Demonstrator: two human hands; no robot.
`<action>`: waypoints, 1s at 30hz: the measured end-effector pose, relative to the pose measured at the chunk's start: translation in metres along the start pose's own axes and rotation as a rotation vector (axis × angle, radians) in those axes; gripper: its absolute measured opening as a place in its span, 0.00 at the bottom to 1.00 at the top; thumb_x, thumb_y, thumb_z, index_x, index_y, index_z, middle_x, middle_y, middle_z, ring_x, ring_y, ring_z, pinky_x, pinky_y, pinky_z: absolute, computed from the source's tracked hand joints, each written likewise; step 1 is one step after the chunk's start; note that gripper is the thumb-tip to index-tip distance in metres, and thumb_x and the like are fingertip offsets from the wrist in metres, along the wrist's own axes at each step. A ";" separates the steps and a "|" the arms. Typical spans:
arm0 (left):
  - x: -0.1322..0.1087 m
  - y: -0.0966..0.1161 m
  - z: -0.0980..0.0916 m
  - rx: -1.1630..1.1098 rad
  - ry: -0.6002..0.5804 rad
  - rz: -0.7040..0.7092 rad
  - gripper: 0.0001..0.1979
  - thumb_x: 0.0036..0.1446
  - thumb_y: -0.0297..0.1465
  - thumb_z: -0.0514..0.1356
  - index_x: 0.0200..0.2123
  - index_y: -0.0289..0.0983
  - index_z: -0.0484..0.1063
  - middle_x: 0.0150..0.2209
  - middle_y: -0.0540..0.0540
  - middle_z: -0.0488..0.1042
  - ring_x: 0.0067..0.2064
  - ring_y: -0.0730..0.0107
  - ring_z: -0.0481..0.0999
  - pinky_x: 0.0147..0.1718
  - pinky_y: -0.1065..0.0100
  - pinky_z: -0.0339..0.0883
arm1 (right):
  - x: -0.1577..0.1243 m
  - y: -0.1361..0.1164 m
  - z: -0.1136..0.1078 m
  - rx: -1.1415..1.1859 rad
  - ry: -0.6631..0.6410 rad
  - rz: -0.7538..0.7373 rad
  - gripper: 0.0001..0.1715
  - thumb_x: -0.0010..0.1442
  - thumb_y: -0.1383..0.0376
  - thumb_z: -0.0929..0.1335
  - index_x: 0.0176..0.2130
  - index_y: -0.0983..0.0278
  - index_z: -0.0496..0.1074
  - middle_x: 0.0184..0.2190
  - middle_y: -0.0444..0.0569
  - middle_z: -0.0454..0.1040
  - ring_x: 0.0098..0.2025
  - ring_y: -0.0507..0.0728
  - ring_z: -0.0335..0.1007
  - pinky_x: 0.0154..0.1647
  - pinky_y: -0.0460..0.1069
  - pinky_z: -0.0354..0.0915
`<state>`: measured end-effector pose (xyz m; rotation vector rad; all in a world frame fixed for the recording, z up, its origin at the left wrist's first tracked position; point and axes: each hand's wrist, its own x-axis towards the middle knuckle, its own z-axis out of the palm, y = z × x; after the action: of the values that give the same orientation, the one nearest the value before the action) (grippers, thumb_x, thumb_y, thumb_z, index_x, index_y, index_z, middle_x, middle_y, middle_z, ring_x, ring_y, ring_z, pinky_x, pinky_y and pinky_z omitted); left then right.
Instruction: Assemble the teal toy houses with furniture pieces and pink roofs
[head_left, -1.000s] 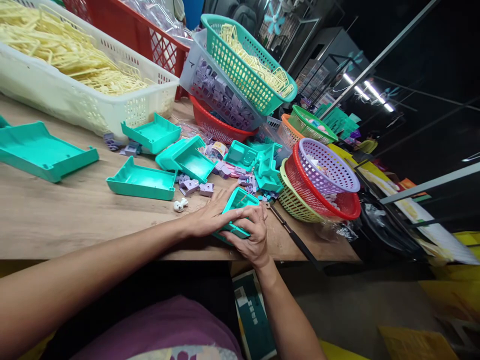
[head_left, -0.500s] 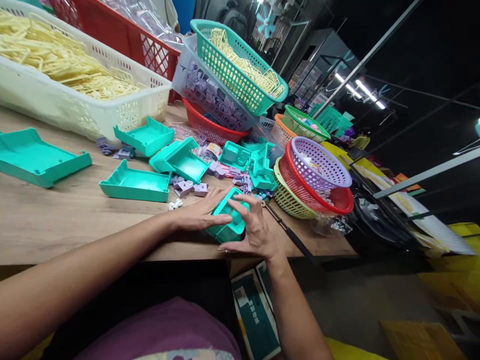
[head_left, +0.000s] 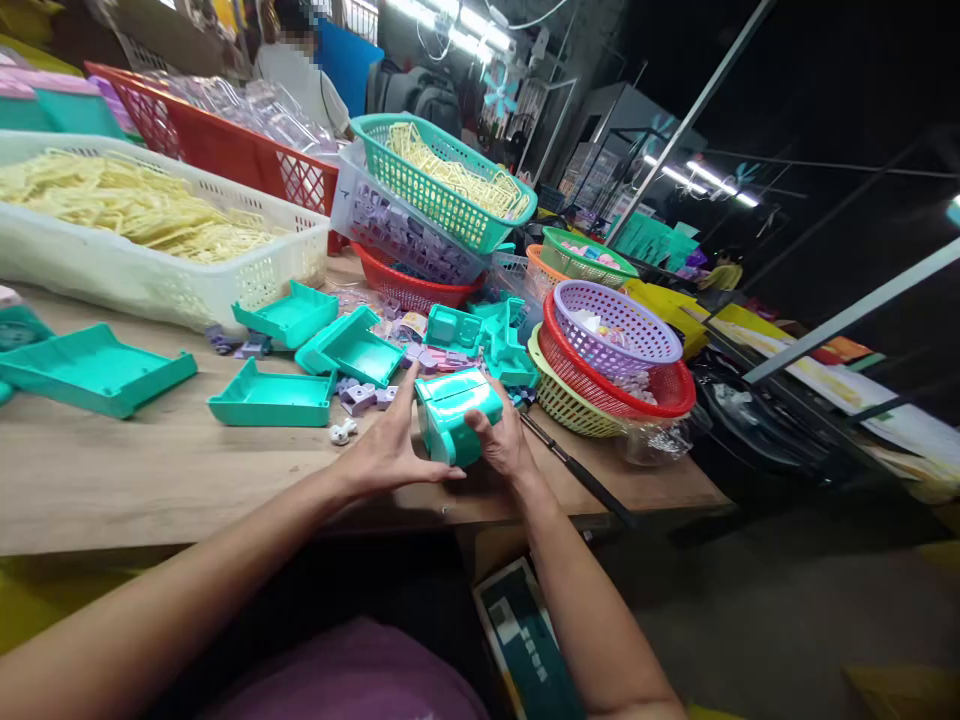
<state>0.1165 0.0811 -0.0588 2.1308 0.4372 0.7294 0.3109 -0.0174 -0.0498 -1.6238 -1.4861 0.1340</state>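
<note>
Between my two hands is a teal plastic box (head_left: 459,402), tilted, near the table's front edge. My left hand (head_left: 394,440) holds its left side, thumb low and fingers up along the wall. On the right side my right hand (head_left: 504,435) grips it, with the thumb on the front face and the other fingers partly hidden behind. Just left of my left hand lies a small white figure-like piece (head_left: 343,432). Small purple plastic parts (head_left: 358,397) are scattered beyond it. Several open teal shells (head_left: 271,395) lie to the left and behind.
A white crate (head_left: 247,285) of pale yellow strips stands at the back left. Stacked baskets (head_left: 442,185) rise behind, and more baskets (head_left: 615,345) stand at the right. A black-handled tool (head_left: 585,478) lies right of my hands. Another person (head_left: 300,80) is in the background.
The teal box has been turned, so a smooth split face now points up. My right hand has shifted from over its top to its right side. The camera view has tilted up.
</note>
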 end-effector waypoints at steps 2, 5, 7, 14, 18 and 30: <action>0.000 0.004 0.010 0.028 0.037 -0.001 0.64 0.43 0.46 0.71 0.71 0.39 0.30 0.67 0.32 0.54 0.67 0.40 0.57 0.64 0.44 0.55 | 0.000 -0.005 -0.006 -0.006 0.027 0.027 0.53 0.57 0.32 0.58 0.65 0.65 0.58 0.58 0.60 0.65 0.60 0.68 0.61 0.61 0.63 0.60; 0.003 0.004 0.022 0.045 0.005 0.061 0.59 0.46 0.42 0.69 0.70 0.38 0.34 0.68 0.30 0.52 0.69 0.40 0.53 0.65 0.41 0.51 | 0.007 -0.025 -0.017 -0.162 -0.059 -0.182 0.59 0.52 0.31 0.63 0.67 0.66 0.54 0.64 0.61 0.58 0.67 0.69 0.52 0.67 0.65 0.52; 0.004 0.002 0.027 0.033 -0.006 0.076 0.59 0.45 0.43 0.69 0.70 0.35 0.34 0.69 0.28 0.48 0.70 0.37 0.45 0.65 0.39 0.46 | 0.014 -0.039 -0.018 -0.265 -0.223 -0.367 0.59 0.51 0.32 0.65 0.66 0.67 0.54 0.63 0.62 0.60 0.66 0.68 0.53 0.68 0.64 0.51; 0.012 0.008 0.039 -0.015 0.109 -0.006 0.44 0.46 0.39 0.66 0.62 0.33 0.49 0.59 0.31 0.61 0.62 0.44 0.64 0.58 0.44 0.63 | 0.025 -0.047 -0.003 -0.401 -0.288 -0.439 0.42 0.57 0.38 0.64 0.55 0.67 0.66 0.50 0.60 0.70 0.53 0.66 0.65 0.56 0.60 0.63; 0.016 0.011 0.035 0.015 0.119 -0.076 0.42 0.43 0.39 0.66 0.58 0.31 0.53 0.53 0.33 0.66 0.54 0.45 0.71 0.51 0.46 0.69 | 0.028 -0.049 0.000 -0.417 -0.285 -0.410 0.36 0.60 0.41 0.63 0.51 0.66 0.68 0.47 0.57 0.70 0.51 0.64 0.66 0.53 0.58 0.64; 0.012 0.024 0.021 0.068 0.036 -0.025 0.50 0.43 0.47 0.69 0.63 0.37 0.50 0.61 0.34 0.61 0.63 0.45 0.63 0.60 0.47 0.61 | 0.028 -0.023 -0.015 -0.336 -0.232 -0.361 0.38 0.68 0.43 0.52 0.55 0.67 0.69 0.51 0.56 0.73 0.52 0.61 0.67 0.56 0.56 0.63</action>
<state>0.1408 0.0605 -0.0455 2.1741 0.5135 0.7493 0.3104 -0.0046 -0.0129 -1.6048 -2.0436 -0.1430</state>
